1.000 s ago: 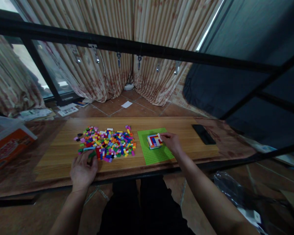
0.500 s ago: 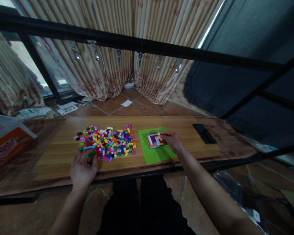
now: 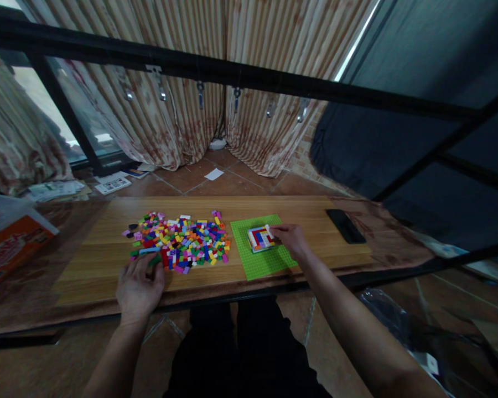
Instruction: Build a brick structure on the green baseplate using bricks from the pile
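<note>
A small block build (image 3: 260, 239) with white, red, blue and yellow bricks sits on a green studded baseplate (image 3: 245, 264). At its far right corner my right hand (image 3: 289, 239) pinches a small white brick (image 3: 268, 228) between thumb and fingertips. The fingers partly cover that brick, and I cannot tell whether it is pressed on. My left hand (image 3: 140, 286) rests at the near left edge of a spread of loose coloured bricks (image 3: 191, 239). Its curled thumb and fingers close round a dark green brick (image 3: 154, 260), next to a long light blue brick (image 3: 149, 250).
A black phone (image 3: 346, 225) lies on the wooden board (image 3: 307, 207) to the right. An orange and clear plastic container (image 3: 14, 246) stands at far left. A dark metal rail (image 3: 182, 62) with hanging clips crosses in front of curtains. Paper sheets (image 3: 113, 183) lie beyond the board.
Both hands keep nearly the same places and grips. My right fingers stay at the build's corner with the white brick. The view shifts slightly.
</note>
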Tool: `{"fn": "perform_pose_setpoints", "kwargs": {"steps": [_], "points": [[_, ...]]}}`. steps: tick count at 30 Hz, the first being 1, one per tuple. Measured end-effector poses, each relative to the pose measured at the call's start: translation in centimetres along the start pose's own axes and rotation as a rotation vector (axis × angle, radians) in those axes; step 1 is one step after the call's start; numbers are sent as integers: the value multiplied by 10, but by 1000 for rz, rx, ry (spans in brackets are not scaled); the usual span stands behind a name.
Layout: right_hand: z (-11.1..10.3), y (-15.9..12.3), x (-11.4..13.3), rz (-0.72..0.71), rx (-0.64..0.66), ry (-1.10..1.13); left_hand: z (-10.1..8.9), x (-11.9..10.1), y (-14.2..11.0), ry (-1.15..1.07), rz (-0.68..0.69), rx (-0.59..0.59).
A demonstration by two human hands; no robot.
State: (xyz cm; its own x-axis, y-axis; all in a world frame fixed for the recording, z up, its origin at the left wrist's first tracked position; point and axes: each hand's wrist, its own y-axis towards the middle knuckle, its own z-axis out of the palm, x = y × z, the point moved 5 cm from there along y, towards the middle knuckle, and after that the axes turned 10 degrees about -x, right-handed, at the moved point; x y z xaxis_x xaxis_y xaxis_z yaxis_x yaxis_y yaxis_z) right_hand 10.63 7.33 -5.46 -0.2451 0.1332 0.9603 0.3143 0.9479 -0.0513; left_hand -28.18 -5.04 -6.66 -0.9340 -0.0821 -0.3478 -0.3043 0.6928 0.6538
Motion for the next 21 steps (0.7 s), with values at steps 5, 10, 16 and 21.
{"fn": "perform_pose_setpoints", "kwargs": {"steps": [5, 10, 16, 21], "points": [[2, 3, -4, -9, -6, -34, 0, -1, 0, -1, 27, -9], [2, 7, -9, -41, 1, -73, 0, -2, 1, 2, 50, -13], [2, 8, -12, -51, 18, -102, -2, -2, 0, 5, 39, -39], [2, 10, -13, -79, 18, -134, 0, -2, 0, -7, 56, -21]]}}
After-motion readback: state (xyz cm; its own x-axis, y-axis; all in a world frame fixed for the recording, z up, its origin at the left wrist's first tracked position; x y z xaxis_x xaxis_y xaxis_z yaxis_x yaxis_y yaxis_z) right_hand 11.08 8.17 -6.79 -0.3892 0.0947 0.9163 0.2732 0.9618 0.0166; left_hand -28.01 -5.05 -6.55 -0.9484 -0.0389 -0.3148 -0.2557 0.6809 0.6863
